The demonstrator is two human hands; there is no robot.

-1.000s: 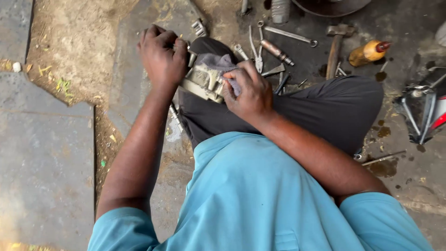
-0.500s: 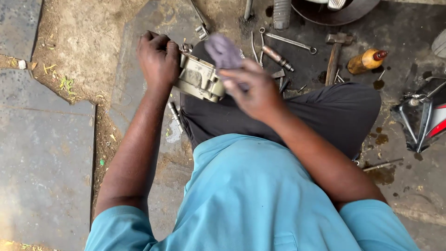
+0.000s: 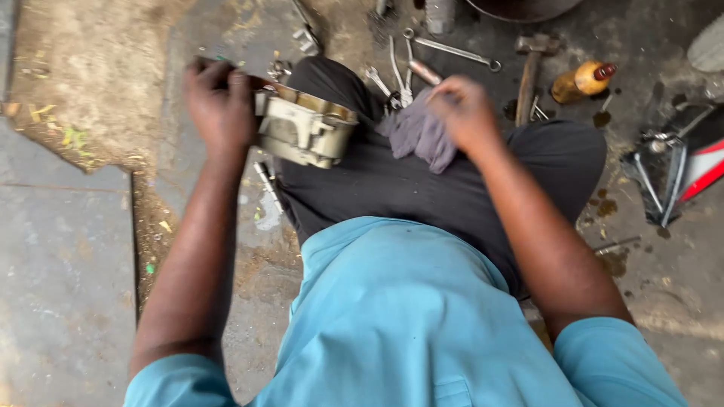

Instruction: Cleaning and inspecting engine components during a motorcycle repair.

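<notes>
Your left hand [image 3: 220, 102] is gripping the pale metal engine casing [image 3: 305, 128] by its left edge, fingers closed tight around it, holding it over your left knee against the black trousers [image 3: 422, 196]. Your right hand [image 3: 469, 113] is closed on a bunched grey rag [image 3: 418, 134], and the rag is hanging just beside the casing, no longer touching it.

That is what has changed. A second ago you were pressing the rag onto the casing with both hands close together over your lap; half a second ago the rag was lifting above it; now your hands are apart, the casing has swung out to the left and tilted so one open side is showing, and the rag has dropped to the right. By the look of it, one wiping pass is ending and you are turning the part to present a fresh face.

On the oily floor [image 3: 68, 264] beyond your knees, the tools are lying well apart from your hands: a combination spanner [image 3: 451, 50], a hammer [image 3: 529, 74], a small amber bottle with a red cap [image 3: 581, 81], and further spanners [image 3: 396, 79] just beyond the rag. A few small metal bits [image 3: 265, 181] are lying beside your left leg, under the casing.
</notes>
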